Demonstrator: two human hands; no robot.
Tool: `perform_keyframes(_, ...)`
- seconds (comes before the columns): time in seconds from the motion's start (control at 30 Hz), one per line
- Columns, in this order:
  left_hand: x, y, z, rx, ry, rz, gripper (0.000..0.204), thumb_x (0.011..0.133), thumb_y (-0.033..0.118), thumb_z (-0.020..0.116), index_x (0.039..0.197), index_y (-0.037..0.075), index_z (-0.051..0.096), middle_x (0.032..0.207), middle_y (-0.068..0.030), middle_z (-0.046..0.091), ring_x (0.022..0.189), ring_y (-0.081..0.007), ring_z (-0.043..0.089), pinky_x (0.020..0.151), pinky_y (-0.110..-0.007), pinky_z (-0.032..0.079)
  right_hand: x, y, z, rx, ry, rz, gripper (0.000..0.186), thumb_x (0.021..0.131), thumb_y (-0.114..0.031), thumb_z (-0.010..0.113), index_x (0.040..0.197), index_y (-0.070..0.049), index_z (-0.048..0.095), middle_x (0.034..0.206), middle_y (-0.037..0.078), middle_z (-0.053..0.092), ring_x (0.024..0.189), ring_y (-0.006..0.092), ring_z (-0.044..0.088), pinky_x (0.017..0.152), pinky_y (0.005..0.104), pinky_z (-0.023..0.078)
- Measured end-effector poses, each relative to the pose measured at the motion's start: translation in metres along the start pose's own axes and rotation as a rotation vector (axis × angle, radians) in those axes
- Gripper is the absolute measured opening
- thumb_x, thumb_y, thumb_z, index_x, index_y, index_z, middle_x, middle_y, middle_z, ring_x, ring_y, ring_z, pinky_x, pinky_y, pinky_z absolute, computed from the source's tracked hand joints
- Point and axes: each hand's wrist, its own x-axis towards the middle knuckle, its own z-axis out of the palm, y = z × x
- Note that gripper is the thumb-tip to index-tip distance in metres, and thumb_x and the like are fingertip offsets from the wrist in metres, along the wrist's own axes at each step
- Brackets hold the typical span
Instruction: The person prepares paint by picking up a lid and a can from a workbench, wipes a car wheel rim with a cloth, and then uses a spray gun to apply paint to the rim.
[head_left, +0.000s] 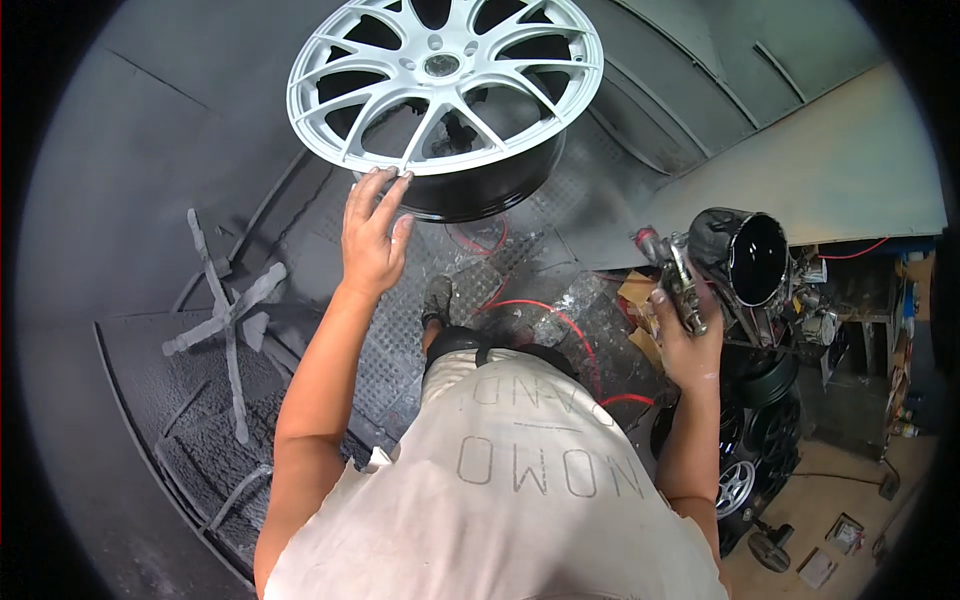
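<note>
A white multi-spoke car wheel point(432, 88) is held up ahead of me, its face tilted up and its barrel point(490, 190) glossy black. My left hand point(375, 235) reaches to its near edge; the fingers are stretched out, fingertips at the white lip, and the thumb stands apart. Whether they press on the lip I cannot tell. Off to the right, my right hand point(692, 345) is closed around a metal spray gun point(682, 285). A dark, paint-coated cup point(712, 240) with a round black opening appears beside the gun; how they join is hidden.
A red hose point(560, 312) curves over the patterned metal floor. On the left stands a grey-coated cross-shaped stand point(228, 310). More wheels point(737, 487) are stacked at the lower right, near shelves point(860, 340) and a fan point(770, 546). A pale panel point(820, 170) rises at the right.
</note>
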Motion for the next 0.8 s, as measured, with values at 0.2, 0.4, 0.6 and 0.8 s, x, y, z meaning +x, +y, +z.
perform_keyframes(0.2, 0.002, -0.007, -0.009, -0.030, -0.034, -0.013, 0.043, 0.099, 0.031, 0.059, 0.137, 0.013, 0.067, 0.143, -0.0139, 0.059, 0.139, -0.0402, 0.051, 0.119, -0.059, 0.033, -0.010, -0.013, 0.015, 0.073, -0.163, 0.012, 0.050, 0.094, -0.016, 0.074, 0.140, 0.000, 0.061, 0.123, 0.017, 0.072, 0.113, 0.0240, 0.067, 0.103, 0.0376, 0.048)
perform_keyframes(0.4, 0.007, -0.030, -0.028, -0.055, -0.091, -0.007, 0.039, 0.105, 0.029, 0.048, 0.134, 0.012, 0.070, 0.141, -0.0142, 0.062, 0.138, -0.0383, 0.053, 0.120, -0.057, 0.032, -0.022, -0.061, 0.019, 0.158, -0.533, -0.025, 0.050, 0.096, -0.012, 0.072, 0.145, -0.009, 0.060, 0.134, 0.013, 0.070, 0.123, 0.0160, 0.065, 0.107, 0.0296, 0.046)
perform_keyframes(0.6, 0.014, -0.090, -0.048, -0.153, -0.101, 0.029, 0.040, 0.109, 0.028, 0.044, 0.127, 0.006, 0.072, 0.139, -0.0175, 0.063, 0.135, -0.0363, 0.055, 0.117, -0.048, 0.038, -0.011, -0.051, 0.001, 0.092, -0.280, -0.070, 0.050, 0.095, -0.011, 0.072, 0.143, -0.004, 0.061, 0.115, 0.010, 0.073, 0.103, 0.0125, 0.065, 0.094, 0.0293, 0.051)
perform_keyframes(0.8, 0.032, -0.073, -0.048, -0.080, -0.017, -0.106, 0.031, 0.102, 0.026, 0.056, 0.119, 0.005, 0.072, 0.131, -0.0163, 0.066, 0.128, -0.0371, 0.059, 0.116, -0.049, 0.039, 0.013, -0.035, -0.019, 0.123, 0.015, -0.012, 0.052, 0.098, -0.010, 0.071, 0.145, 0.006, 0.054, 0.091, 0.004, 0.068, 0.081, 0.0095, 0.062, 0.077, 0.0268, 0.053)
